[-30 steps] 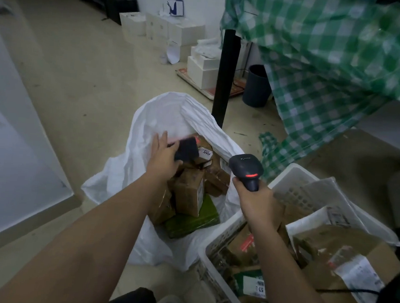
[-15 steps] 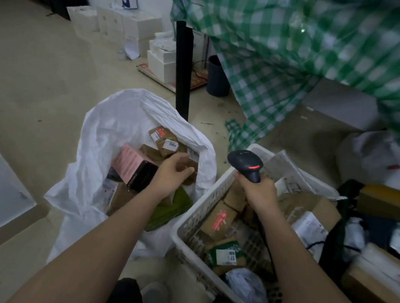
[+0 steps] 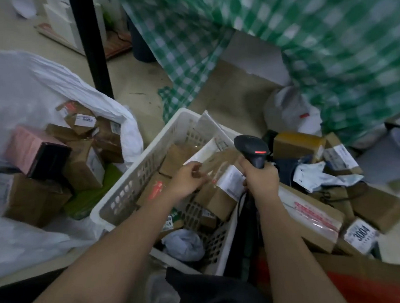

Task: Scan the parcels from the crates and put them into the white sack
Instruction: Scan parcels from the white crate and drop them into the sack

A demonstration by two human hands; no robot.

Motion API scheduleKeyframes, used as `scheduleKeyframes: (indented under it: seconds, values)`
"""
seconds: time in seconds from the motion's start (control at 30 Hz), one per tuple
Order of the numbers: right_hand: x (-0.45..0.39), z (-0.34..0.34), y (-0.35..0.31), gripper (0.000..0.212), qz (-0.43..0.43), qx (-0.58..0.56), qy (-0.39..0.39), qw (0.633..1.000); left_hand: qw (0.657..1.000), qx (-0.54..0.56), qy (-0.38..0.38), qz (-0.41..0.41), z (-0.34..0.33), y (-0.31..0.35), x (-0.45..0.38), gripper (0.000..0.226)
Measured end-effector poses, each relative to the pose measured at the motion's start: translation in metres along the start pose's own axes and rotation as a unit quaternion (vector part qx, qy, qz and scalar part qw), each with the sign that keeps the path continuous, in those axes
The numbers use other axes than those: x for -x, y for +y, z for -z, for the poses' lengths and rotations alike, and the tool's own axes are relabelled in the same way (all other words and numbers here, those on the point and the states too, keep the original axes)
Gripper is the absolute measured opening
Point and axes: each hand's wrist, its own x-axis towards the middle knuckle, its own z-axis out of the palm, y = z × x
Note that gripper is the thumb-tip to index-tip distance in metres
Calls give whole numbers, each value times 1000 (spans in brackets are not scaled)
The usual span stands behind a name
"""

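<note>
- Left hand (image 3: 187, 180) is down in the white crate (image 3: 128, 193), fingers curled onto the left edge of a brown parcel (image 3: 217, 188). Looks like it's grasping that parcel, though the frame is a bit blurry there.
- Right hand (image 3: 260, 180) is clenched round the handle of the black scanner (image 3: 251, 150), just right of the same parcel. The scanner head sits above the hand with a red light showing on it.
- So the parcel sits between the two hands, in the middle of the crate, tilted, with a white label on its right side close to the right hand.
- More parcels lie in the crate under and around it: one with red print near the left wall, one with a green and white label near the bottom, and a crumpled pale bag (image 3: 184, 244) at the near end.
- The white sack (image 3: 32, 85) is on the floor to the left, mouth open, touching the crate's near-left corner. Inside: several brown boxes, a pink and black box (image 3: 36, 155), and something green (image 3: 87, 197) at the bottom.
- Right of the crate there's a heap of more parcels (image 3: 313, 215), one with "3004" on its label.
- Far side: green checked cloth (image 3: 297, 51) hanging down, and a black post (image 3: 88, 32) on the left.
</note>
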Motion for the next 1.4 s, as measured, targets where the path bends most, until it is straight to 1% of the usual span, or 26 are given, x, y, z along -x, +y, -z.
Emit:
scheduleKeyframes:
  seconds: [0.13,0.2,0.37,0.43,0.57,0.67,0.77,0.8,0.9,0.97,1.0,1.07,1.13,1.2,1.3,1.4]
  values:
    - [-3,5,6,31,-8,-16,-9,1000,998,-12,-33,46,-34,-23,-10,39]
    - [-7,5,8,33,-6,-16,-11,1000,995,19,-61,74,-47,-32,-14,45]
    - [-14,6,11,28,-1,-1,-30,1000,993,6,-80,86,-53,-44,-18,63]
    - [-15,6,12,26,-1,-5,-35,999,991,16,-94,95,-47,-46,-20,62]
    - [-15,-1,10,26,-14,-31,-26,999,993,13,-68,96,-20,-35,-14,63]
    - [-9,-13,3,28,-16,-54,-30,998,995,8,-39,91,15,-22,-1,66]
    - [1,-30,-6,24,-19,-83,-48,995,995,9,-18,98,57,-11,15,81]
    - [5,-37,-10,24,-16,-89,-54,994,995,12,-10,94,72,-7,21,81]
    - [20,-62,-22,24,-9,-116,-71,991,995,12,11,97,114,2,42,65]
    - [31,-82,-29,19,-15,-152,-88,984,995,19,31,96,139,6,57,59]
    - [36,-91,-32,17,-20,-170,-99,980,994,27,42,94,149,7,65,59]
    - [47,-111,-39,23,-31,-193,-122,973,991,49,67,101,170,6,77,63]
    - [58,-130,-49,16,-31,-203,-150,967,989,74,80,102,187,4,87,62]
    - [69,-148,-58,12,-27,-218,-184,958,983,135,79,94,197,1,95,60]
    - [79,-167,-67,21,-2,-196,-220,956,969,218,64,94,207,-5,100,60]
    - [82,-177,-70,23,9,-169,-238,956,963,243,85,78,221,-10,100,69]
